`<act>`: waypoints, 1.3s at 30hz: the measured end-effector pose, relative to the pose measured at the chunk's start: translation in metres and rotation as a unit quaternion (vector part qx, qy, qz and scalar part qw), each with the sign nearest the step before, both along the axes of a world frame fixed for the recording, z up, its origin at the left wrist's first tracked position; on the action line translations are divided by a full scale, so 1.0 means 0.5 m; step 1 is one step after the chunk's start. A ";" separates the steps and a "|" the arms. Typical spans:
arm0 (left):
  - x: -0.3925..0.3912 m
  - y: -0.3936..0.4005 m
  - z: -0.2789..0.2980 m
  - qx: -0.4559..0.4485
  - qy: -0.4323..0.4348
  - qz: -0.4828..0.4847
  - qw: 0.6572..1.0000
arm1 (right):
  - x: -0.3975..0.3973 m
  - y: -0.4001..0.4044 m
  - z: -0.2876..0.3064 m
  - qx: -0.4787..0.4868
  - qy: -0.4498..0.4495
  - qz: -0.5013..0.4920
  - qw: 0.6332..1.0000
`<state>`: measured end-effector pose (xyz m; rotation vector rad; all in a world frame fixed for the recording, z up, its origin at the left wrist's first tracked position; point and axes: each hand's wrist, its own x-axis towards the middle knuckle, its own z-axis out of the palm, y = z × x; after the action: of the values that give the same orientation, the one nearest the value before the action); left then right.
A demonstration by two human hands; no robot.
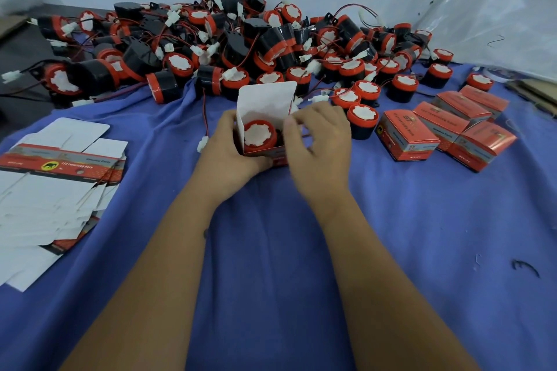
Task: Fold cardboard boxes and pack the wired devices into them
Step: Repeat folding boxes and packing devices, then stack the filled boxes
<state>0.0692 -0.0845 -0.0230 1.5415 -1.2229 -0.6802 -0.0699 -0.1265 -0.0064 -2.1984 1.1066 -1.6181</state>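
An open red cardboard box (265,99) stands in the middle of the blue cloth, its white lid flap upright. Inside it sits one wired device (259,135), black with a red rim and a white face. My left hand (227,150) grips the box from the left and below. My right hand (319,141) is at the box's right edge, with thumb and fingers pinching the side flap there. A large heap of the same wired devices (229,45) lies behind the box.
A stack of flat unfolded boxes (57,190) lies on the left of the cloth. Several closed red boxes (446,129) stand in rows on the right. Loose devices (361,117) sit just right of my right hand. A white wall rises behind the heap.
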 end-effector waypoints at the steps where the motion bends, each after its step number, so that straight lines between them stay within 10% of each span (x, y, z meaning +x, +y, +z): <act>1: 0.000 0.000 0.002 0.007 0.006 -0.005 1.000 | -0.004 -0.003 0.003 0.049 -0.050 -0.007 0.998; 7: -0.017 -0.003 0.009 0.005 0.056 0.045 0.997 | -0.024 -0.032 0.014 0.408 -0.266 0.105 0.867; 15: -0.018 -0.006 -0.001 0.038 0.023 0.021 0.999 | -0.031 -0.046 0.023 0.451 -0.413 0.244 0.753; 22: -0.022 -0.002 0.008 0.064 0.016 0.012 0.998 | -0.027 -0.027 0.048 0.225 -0.230 0.087 0.943; 39: -0.024 -0.005 0.009 0.042 -0.060 -0.021 0.997 | 0.008 0.022 0.056 -0.031 0.087 -0.020 0.996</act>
<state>0.0570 -0.0869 -0.0184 1.6499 -1.3339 -0.6832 -0.0661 -0.1155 0.0217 -2.4104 1.1661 -1.5193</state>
